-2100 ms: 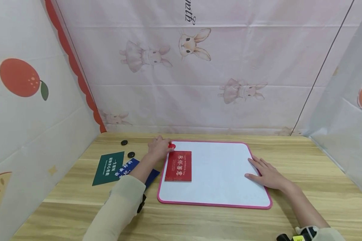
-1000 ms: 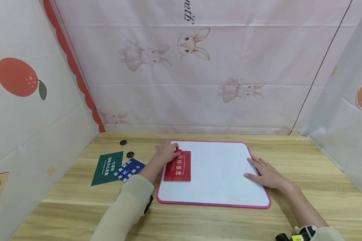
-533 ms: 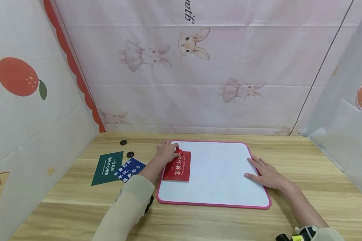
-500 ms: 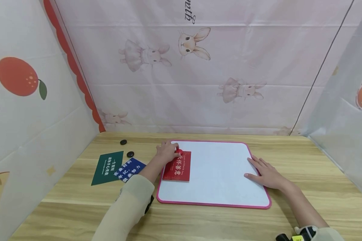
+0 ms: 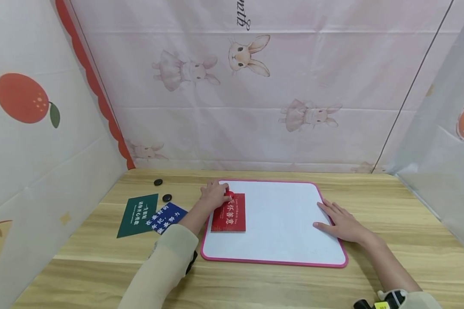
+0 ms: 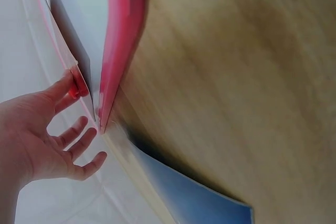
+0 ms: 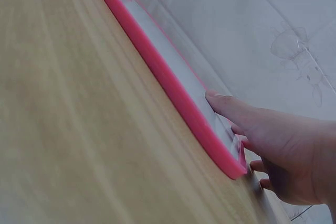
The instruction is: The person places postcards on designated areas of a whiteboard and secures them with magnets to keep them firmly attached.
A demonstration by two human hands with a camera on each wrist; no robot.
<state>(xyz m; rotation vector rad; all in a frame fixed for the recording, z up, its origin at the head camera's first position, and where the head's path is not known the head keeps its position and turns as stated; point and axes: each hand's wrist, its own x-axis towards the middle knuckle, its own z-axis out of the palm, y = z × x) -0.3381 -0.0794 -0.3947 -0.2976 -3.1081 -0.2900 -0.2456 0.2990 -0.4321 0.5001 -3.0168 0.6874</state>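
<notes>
My left hand pinches a round red magnet between thumb and finger at the top of a red card with Chinese writing. That card lies near the left side of a white whiteboard with a pink frame. In the left wrist view the red magnet meets the card, and the other fingers are spread off it. My right hand rests on the board's right edge with fingers extended, its thumb lying on the white surface. The right wrist view shows the right hand at the pink frame.
Left of the board, a green card and a blue card lie overlapping on the wooden table. Two black round magnets sit behind them. Printed cloth walls stand at the back and sides.
From the board's upper left corner, my left hand has moved right with the red magnet onto the card's top. The card slid slightly left, then back right. My right hand has stayed in place.
</notes>
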